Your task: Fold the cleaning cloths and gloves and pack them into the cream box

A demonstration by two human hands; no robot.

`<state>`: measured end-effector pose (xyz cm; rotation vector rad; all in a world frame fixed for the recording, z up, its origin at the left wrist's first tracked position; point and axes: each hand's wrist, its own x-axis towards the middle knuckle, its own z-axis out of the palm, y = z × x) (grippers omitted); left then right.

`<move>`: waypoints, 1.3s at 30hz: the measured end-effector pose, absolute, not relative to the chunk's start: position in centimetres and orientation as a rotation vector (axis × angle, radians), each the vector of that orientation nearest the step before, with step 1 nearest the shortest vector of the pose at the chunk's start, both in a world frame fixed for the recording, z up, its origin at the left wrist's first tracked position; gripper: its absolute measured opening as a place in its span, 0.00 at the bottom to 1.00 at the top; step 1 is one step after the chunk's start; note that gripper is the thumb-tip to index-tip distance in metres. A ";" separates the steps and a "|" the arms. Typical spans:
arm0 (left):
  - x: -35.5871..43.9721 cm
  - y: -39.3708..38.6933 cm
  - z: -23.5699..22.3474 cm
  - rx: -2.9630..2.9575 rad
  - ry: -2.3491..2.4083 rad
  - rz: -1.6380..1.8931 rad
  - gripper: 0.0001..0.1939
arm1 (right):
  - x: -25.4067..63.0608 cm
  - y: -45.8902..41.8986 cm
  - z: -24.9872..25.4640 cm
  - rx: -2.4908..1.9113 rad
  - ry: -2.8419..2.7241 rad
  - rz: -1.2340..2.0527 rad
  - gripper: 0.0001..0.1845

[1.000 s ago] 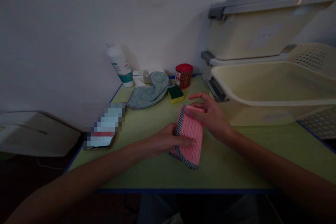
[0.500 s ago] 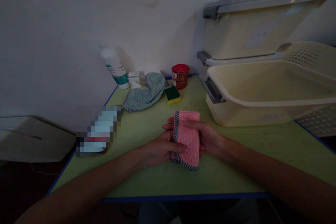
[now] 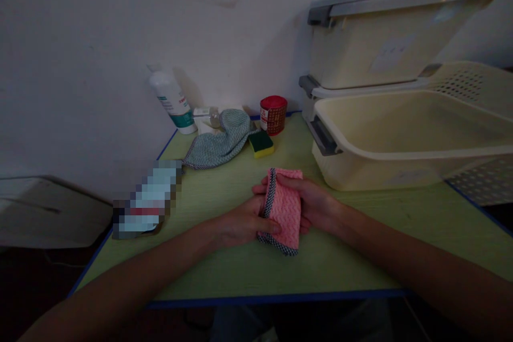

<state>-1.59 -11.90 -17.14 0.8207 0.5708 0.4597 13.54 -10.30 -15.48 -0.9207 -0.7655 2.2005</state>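
A folded pink cleaning cloth (image 3: 285, 211) with a black-and-white checked border is held between both hands above the table's front half. My left hand (image 3: 244, 223) grips its left side, thumb across the front and fingers behind. My right hand (image 3: 318, 203) closes on the upper right part, its thumb lying over the top and its other fingers mostly hidden behind the cloth. Beyond the hands lies a green and yellow sponge (image 3: 261, 144), and left of that a crumpled blue-grey cloth (image 3: 220, 141).
A cream bin (image 3: 360, 171) stands on the right, with a lidded box (image 3: 360, 59) behind it. At the back are a red tin-like container (image 3: 273, 115), a white bottle (image 3: 172, 101) and a small clear bottle (image 3: 208, 116). A phone with a blurred screen (image 3: 148, 197) lies on the green table (image 3: 224, 278).
My right hand has shifted from the cloth's upper corner to wrap its right side, fingers going behind. The cloth now stands a little more upright. The view has turned slightly.
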 end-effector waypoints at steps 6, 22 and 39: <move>-2.1 -12.0 -17.3 0.829 0.461 0.381 0.22 | 14.5 -9.5 -14.6 -0.822 -0.985 2.012 0.10; -2.0 -12.1 -16.9 0.991 0.461 0.323 0.23 | 15.2 -9.4 -14.0 -0.951 -1.421 1.752 0.17; -2.2 -12.2 -16.7 1.147 0.413 0.218 0.25 | 15.1 -9.2 -14.8 -0.919 -1.321 1.831 0.16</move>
